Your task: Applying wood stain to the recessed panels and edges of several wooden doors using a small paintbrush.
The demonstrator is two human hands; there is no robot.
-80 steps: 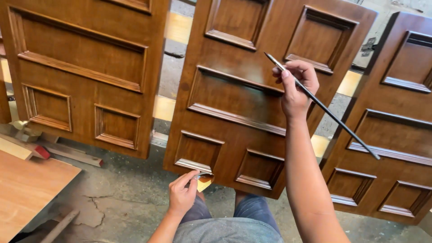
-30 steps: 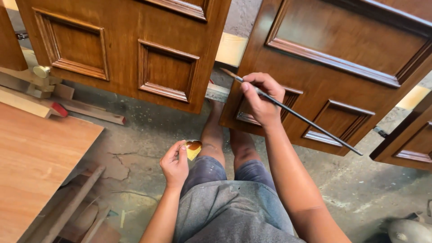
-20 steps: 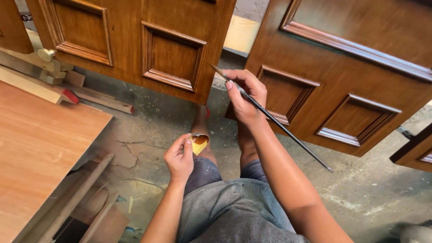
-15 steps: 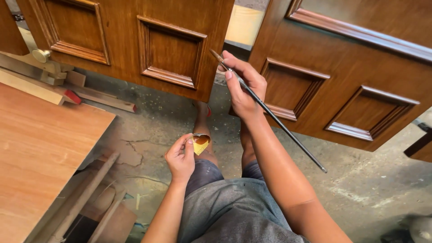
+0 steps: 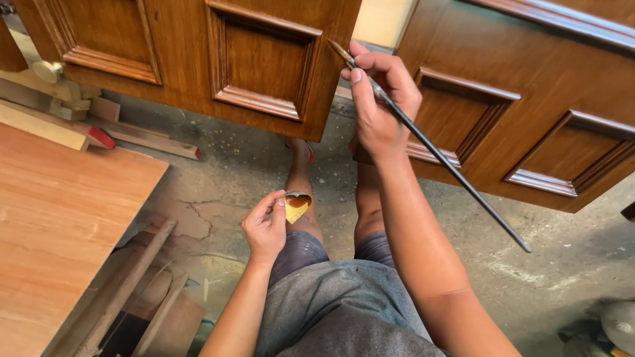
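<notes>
My right hand (image 5: 380, 99) grips a long thin dark-handled brush (image 5: 450, 168). Its tip touches the right edge of a brown panelled wooden door (image 5: 198, 59) that leans upright on the floor. The handle runs down and to the right past my forearm. My left hand (image 5: 266, 227) sits lower, above my knee, and pinches a small cup (image 5: 297, 204) of yellow-brown liquid between thumb and fingers. A second panelled door (image 5: 542, 99) leans at the right. My legs and grey shorts fill the lower middle.
A flat plywood sheet (image 5: 59, 225) lies at the left. Wood strips and offcuts (image 5: 126, 284) lie below it, and more scraps (image 5: 99, 125) rest against the left door. The floor is cracked concrete (image 5: 205, 185). A grey tool (image 5: 612, 327) shows at the bottom right corner.
The view has tilted down from the door fronts to their lower panels. My right hand moved the brush tip left, onto the left door's edge. My left hand keeps hold of the cup.
</notes>
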